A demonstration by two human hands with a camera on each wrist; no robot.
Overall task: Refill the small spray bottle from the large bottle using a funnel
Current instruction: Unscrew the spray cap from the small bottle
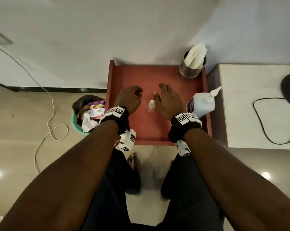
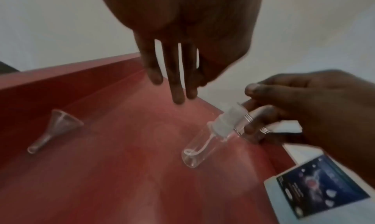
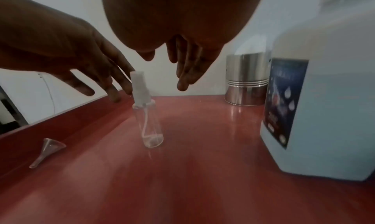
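The small clear spray bottle (image 1: 151, 106) (image 3: 149, 123) stands upright and empty on the red table (image 1: 141, 75), white spray cap on. My left hand (image 1: 132, 95) (image 2: 178, 89) hovers just left of it with fingers hanging down and nothing held. My right hand (image 1: 166, 97) (image 3: 182, 76) hovers just right of the cap, fingers relaxed, apart from it. The large white bottle (image 1: 201, 105) (image 3: 324, 99) with a blue label stands at the table's right edge. A small clear funnel (image 2: 54, 128) (image 3: 48, 150) lies on its side at the left; my left wrist hides it in the head view.
A steel cup (image 1: 191, 70) with white tissues stands at the table's back right corner. A raised rim runs along the table's left side. A bin (image 1: 86, 112) with rubbish sits on the floor to the left. A white counter (image 1: 257, 105) adjoins on the right.
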